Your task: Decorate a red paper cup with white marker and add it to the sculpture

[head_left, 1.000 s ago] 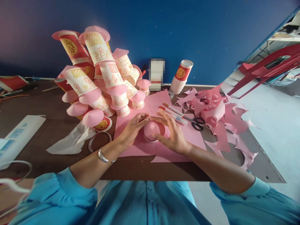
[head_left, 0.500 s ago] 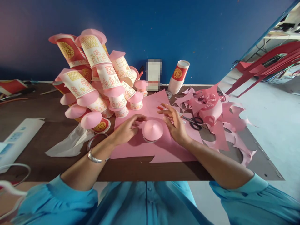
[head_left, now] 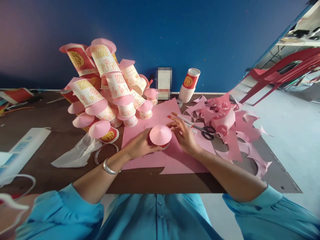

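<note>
A red paper cup topped by a pink paper cone stands over pink paper sheets in front of me. My left hand is wrapped round the cup's left side, its thumb low along the front. On the right, my right hand has bent, spread fingers, with the fingertips close to the cone's right edge and nothing seen in them. Two pencils and black-handled scissors lie just beyond that hand.
Stacked decorated cups with pink cones rise at the left. Pink paper scraps cover the right side. A cup stack and tape roll stand at the back. A power strip lies far left.
My left hand has moved right and closed round the cup, which now tilts or sits slightly further left. My right hand's fingers have come down and nearer the cone.
</note>
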Available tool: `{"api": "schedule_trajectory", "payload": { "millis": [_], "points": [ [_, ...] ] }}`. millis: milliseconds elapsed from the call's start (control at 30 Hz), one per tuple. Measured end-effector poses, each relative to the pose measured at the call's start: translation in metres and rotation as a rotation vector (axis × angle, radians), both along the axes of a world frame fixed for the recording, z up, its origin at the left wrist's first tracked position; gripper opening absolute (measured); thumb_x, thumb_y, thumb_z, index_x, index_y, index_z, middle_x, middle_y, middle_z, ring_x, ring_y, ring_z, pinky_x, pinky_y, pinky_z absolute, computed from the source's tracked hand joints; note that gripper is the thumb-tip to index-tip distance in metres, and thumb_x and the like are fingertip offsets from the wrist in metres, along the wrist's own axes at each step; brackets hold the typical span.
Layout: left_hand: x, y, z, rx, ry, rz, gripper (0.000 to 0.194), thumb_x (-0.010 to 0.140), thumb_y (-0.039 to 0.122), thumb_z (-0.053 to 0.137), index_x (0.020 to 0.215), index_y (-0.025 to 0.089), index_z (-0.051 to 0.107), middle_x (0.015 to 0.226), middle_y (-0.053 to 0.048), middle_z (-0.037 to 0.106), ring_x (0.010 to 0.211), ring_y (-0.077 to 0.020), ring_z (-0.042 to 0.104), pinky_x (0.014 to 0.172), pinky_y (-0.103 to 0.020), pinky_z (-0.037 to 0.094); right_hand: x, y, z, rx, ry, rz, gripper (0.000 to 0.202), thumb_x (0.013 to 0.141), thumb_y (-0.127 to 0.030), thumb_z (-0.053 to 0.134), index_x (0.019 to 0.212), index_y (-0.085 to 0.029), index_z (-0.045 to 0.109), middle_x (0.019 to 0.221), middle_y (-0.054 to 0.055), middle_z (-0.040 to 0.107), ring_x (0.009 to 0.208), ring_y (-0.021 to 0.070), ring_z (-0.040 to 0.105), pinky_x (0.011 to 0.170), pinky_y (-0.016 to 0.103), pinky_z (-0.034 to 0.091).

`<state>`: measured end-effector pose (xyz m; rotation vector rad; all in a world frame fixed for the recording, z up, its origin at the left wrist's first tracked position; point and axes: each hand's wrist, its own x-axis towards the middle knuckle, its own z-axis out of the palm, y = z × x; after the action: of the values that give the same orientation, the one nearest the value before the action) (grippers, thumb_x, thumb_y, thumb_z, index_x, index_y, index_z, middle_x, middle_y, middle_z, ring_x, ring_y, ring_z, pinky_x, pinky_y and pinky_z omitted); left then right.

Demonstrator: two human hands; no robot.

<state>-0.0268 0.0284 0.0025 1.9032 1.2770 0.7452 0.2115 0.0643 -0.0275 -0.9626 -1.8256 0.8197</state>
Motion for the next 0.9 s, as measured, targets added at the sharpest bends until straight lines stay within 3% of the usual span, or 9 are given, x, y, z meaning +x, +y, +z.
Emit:
{"api": "schedule_trajectory", "payload": {
  "millis": [133, 233, 333, 567, 800, 900],
  "points": [
    [0.004, -0.001, 0.0, 0.046, -0.005, 0.115, 0.068, 0.08, 0.055, 0.089, 0.133, 0.02, 0.066, 0.13, -0.012, 0.077, 0.118, -0.0338, 0.074, 0.103, -0.048, 0.06, 0.0, -0.003, 0.005, 0.075, 0.076, 0.021, 0.056, 0.111, -0.053, 0.059, 0.16, -0.031, 0.041, 0.149, 0.014, 0.07, 0.142, 0.0298, 0.067, 0.115, 0.058, 0.058],
    [0.011, -0.003, -0.005, 0.099, 0.079, 0.196, 0.065, 0.075, 0.052, 0.093, 0.125, 0.021, 0.067, 0.125, -0.012, 0.076, 0.115, -0.0339, 0.072, 0.099, -0.049, 0.06, -0.002, -0.008, 0.007, 0.174, 0.051, 0.071, 0.072, 0.108, -0.056, 0.064, 0.167, -0.033, 0.03, 0.154, 0.014, 0.068, 0.152, 0.0313, 0.058, 0.127, 0.065, 0.046],
    [0.016, -0.005, -0.012, 0.145, 0.181, 0.201, 0.065, 0.07, 0.051, 0.097, 0.116, 0.019, 0.065, 0.119, -0.013, 0.072, 0.11, -0.0344, 0.071, 0.094, -0.049, 0.06, -0.006, -0.014, 0.008, 0.223, -0.004, 0.095, 0.083, 0.105, -0.056, 0.07, 0.17, -0.032, 0.026, 0.154, 0.015, 0.068, 0.154, 0.034, 0.056, 0.127, 0.067, 0.044],
    [0.019, -0.01, -0.025, 0.222, 0.275, 0.21, 0.06, 0.077, 0.054, 0.091, 0.115, 0.02, 0.059, 0.12, -0.013, 0.068, 0.113, -0.0356, 0.068, 0.096, -0.052, 0.057, -0.012, -0.024, 0.01, 0.217, -0.081, 0.105, 0.085, 0.102, -0.05, 0.075, 0.17, -0.032, 0.028, 0.149, 0.015, 0.071, 0.153, 0.0371, 0.056, 0.123, 0.07, 0.047],
    [0.017, -0.01, -0.008, 0.127, 0.317, 0.087, 0.069, 0.074, 0.048, 0.092, 0.129, 0.021, 0.06, 0.133, -0.015, 0.067, 0.13, -0.041, 0.063, 0.106, -0.057, 0.054, -0.013, -0.026, 0.01, 0.197, -0.026, 0.125, 0.084, 0.101, -0.046, 0.078, 0.169, -0.033, 0.03, 0.157, 0.016, 0.065, 0.149, 0.0374, 0.061, 0.123, 0.071, 0.049],
    [0.006, -0.006, 0.001, 0.058, 0.256, 0.025, 0.068, 0.08, 0.049, 0.087, 0.136, 0.02, 0.06, 0.141, -0.017, 0.067, 0.135, -0.0419, 0.061, 0.111, -0.059, 0.052, -0.013, -0.026, 0.012, 0.188, -0.031, 0.105, 0.083, 0.101, -0.046, 0.078, 0.169, -0.032, 0.031, 0.152, 0.016, 0.068, 0.147, 0.0367, 0.063, 0.124, 0.07, 0.049]
  ]
}}
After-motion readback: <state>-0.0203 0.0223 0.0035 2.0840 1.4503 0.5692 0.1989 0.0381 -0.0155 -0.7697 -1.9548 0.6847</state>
